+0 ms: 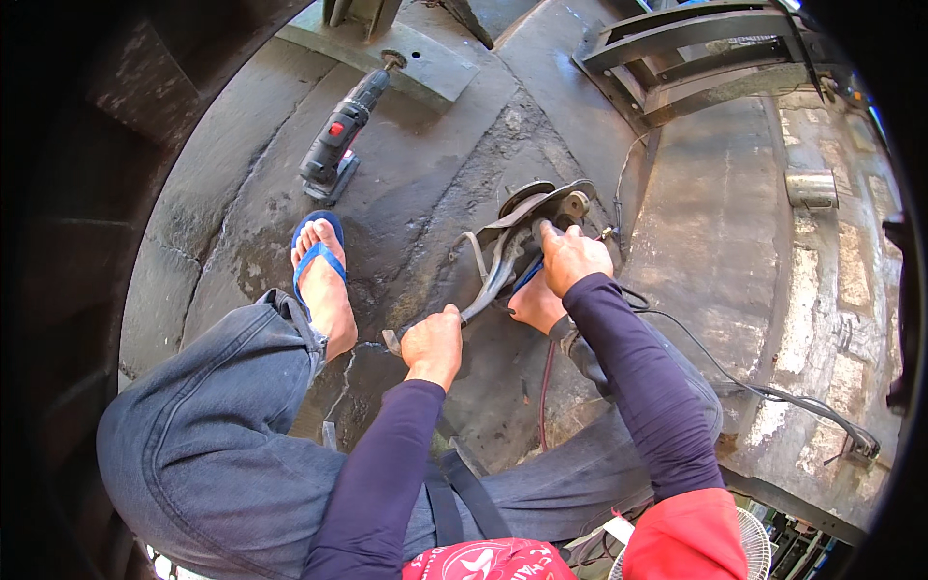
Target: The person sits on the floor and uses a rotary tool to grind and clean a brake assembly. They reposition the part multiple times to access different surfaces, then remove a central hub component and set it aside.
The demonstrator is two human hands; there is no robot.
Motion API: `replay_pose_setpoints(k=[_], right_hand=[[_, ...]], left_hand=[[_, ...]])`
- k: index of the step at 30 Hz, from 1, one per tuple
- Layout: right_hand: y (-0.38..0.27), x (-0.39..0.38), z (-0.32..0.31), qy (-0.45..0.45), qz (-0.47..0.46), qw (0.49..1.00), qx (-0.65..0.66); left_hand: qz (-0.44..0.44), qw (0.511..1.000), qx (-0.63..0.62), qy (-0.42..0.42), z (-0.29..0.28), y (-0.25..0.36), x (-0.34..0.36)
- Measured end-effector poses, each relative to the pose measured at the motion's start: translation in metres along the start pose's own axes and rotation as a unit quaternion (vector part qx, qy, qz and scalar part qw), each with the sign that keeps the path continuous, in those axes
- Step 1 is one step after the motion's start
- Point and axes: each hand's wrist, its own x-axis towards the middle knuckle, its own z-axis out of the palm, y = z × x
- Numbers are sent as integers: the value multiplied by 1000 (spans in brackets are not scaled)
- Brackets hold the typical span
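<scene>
A worn metal part with a curved bar point(500, 269) and a rounded plate point(527, 205) lies tilted on the floor in front of my right foot. I cannot make out its exact kind. My left hand point(432, 346) is closed round the near end of the bar, whose tip pokes out to the left. My right hand point(574, 259) grips the same part at its right side, just below the plate, with some fingers hidden beneath. A cordless drill point(335, 140) rests on the floor at the upper left, a round attachment at its tip.
A steel base plate point(425, 60) lies beyond the drill. At the upper right stands a metal frame point(686, 58). A short metal cylinder point(811, 188) sits on the right-hand slab. A black cable point(710, 358) crosses to the right, and my sandalled left foot point(322, 271) is beside the drill.
</scene>
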Motion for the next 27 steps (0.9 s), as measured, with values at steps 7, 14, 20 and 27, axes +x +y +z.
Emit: replay_pose_setpoints(k=[7, 14, 20, 27], right_hand=[[-1, -1, 2, 6, -10, 1000, 15], [24, -56, -16, -74, -125, 976, 160], [15, -103, -3, -77, -162, 954, 239], [1, -136, -2, -59, -133, 952, 269]], left_hand=[[7, 1000, -1, 6, -2, 1, -1], [27, 1000, -13, 10, -7, -3, -1], [-7, 997, -54, -61, -30, -12, 5], [-4, 996, -68, -59, -44, -10, 2]])
